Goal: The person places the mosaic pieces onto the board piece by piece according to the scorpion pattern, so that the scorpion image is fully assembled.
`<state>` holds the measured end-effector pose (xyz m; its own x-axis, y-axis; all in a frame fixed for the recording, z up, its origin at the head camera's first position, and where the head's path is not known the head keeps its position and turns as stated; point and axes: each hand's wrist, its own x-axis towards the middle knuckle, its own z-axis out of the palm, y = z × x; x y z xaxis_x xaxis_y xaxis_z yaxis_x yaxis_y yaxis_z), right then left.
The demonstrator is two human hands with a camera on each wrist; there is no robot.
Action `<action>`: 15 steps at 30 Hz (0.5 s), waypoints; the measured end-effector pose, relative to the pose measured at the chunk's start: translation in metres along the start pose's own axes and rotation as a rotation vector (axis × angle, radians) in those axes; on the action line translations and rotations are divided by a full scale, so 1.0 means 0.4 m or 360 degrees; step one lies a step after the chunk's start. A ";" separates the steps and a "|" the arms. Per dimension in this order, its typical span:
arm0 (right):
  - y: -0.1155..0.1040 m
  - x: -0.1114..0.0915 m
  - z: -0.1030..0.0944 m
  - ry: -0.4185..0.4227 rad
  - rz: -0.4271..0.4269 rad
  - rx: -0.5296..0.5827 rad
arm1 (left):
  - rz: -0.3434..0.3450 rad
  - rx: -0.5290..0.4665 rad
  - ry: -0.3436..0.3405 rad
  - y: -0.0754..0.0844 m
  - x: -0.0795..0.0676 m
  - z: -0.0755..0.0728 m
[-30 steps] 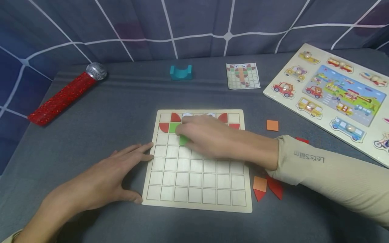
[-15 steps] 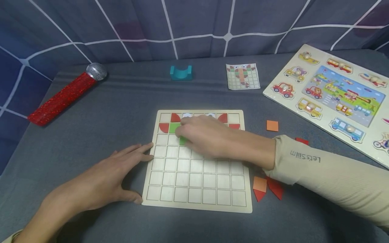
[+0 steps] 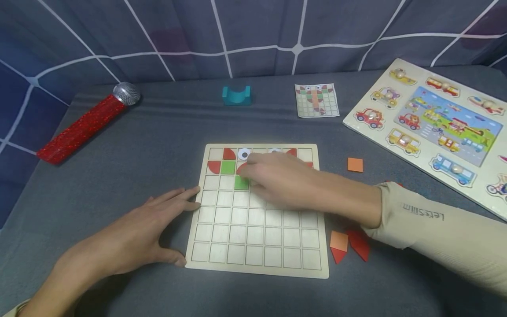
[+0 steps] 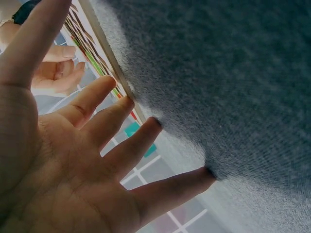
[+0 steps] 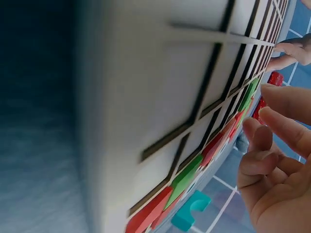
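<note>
A wooden grid board (image 3: 255,255) lies flat, with red quarter-circle, green square and eye tiles in its far rows. One green square tile (image 3: 241,182) sits in the third row, beside the fingertips of my right hand (image 3: 277,178). That hand hovers over the upper grid and covers some tiles; in the right wrist view its thumb and fingers (image 5: 279,165) are loosely bent and hold nothing. My left hand (image 3: 146,231) is spread along the board's left edge, fingertips and thumb touching it. The left wrist view shows its straight fingers (image 4: 133,150) against the board and cloth.
Right of the board lie orange squares (image 3: 355,164) and red pieces (image 3: 358,246), partly under the right sleeve. Behind stand a pattern card (image 3: 317,110) and a teal curved block (image 3: 236,99). A red microphone (image 3: 85,125) lies left, a vehicle puzzle (image 3: 382,138) right.
My right hand has shifted slightly right, off the green tile, uncovering it along with an eye tile and part of a red tile. The left hand has stayed put.
</note>
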<state>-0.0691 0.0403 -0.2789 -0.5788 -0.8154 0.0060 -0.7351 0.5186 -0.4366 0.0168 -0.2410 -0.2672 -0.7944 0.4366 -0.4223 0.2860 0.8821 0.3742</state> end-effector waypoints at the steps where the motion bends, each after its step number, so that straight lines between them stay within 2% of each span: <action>1: 0.003 -0.010 -0.002 0.0008 0.0015 0.0015 | -0.0003 -0.0002 -0.0003 0.000 0.000 0.000; 8: 0.035 -0.099 -0.018 0.0069 0.0135 0.0115 | 0.0021 -0.0003 -0.0002 0.000 0.000 -0.001; 15: 0.085 -0.212 -0.041 0.0122 0.0219 0.0097 | 0.0038 0.0001 0.0010 -0.001 -0.003 -0.002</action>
<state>-0.0508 0.1314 -0.2793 -0.6993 -0.7148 0.0099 -0.6257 0.6053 -0.4920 0.0172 -0.2418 -0.2662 -0.7906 0.4563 -0.4083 0.3051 0.8717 0.3835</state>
